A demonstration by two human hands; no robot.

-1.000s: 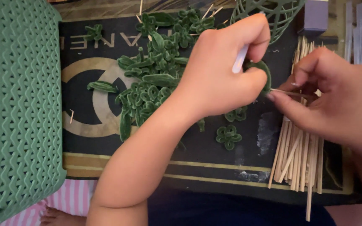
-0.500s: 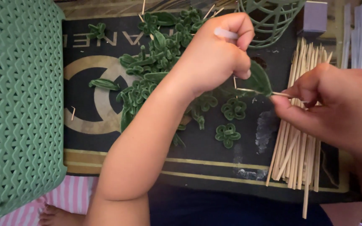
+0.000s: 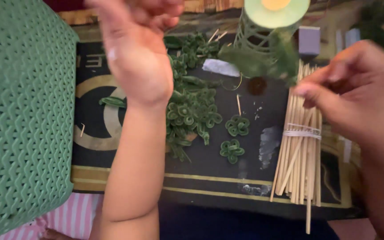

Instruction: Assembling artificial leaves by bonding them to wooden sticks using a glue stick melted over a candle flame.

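Seen from above: a black worktop (image 3: 210, 186) with gold bands, strewn with small craft pieces. The right hand (image 3: 356, 95) sits at 3 o'clock in the view, fingers pinched narrow on a dark green leaf-shaped piece (image 3: 263, 60), which is blurred; whether a thin stick runs through it cannot be told. The leaf lies toward 10 o'clock from that hand, its long axis roughly across the view, just above the top end of the stick bundle. The left hand (image 3: 141, 49) is raised at 11 o'clock, fingers curled at the top edge; whether it holds anything cannot be told. The right hand is the nearer to both the leaf and the sticks.

One bundle of pale wooden sticks (image 3: 298, 146), bound by one light elastic band (image 3: 302, 132), lies with its long axis from 12 to 6 o'clock, directly below the right hand; the sticks are too many to count. Two green four-loop flowers (image 3: 237, 125) lie apart from one heap of green curled pieces (image 3: 192, 113), just to its right. One green woven basket (image 3: 18, 120) fills the 9 o'clock side. One green lattice holder (image 3: 263, 31) stands at 12 o'clock, with a small lilac block (image 3: 309, 40) beside it.
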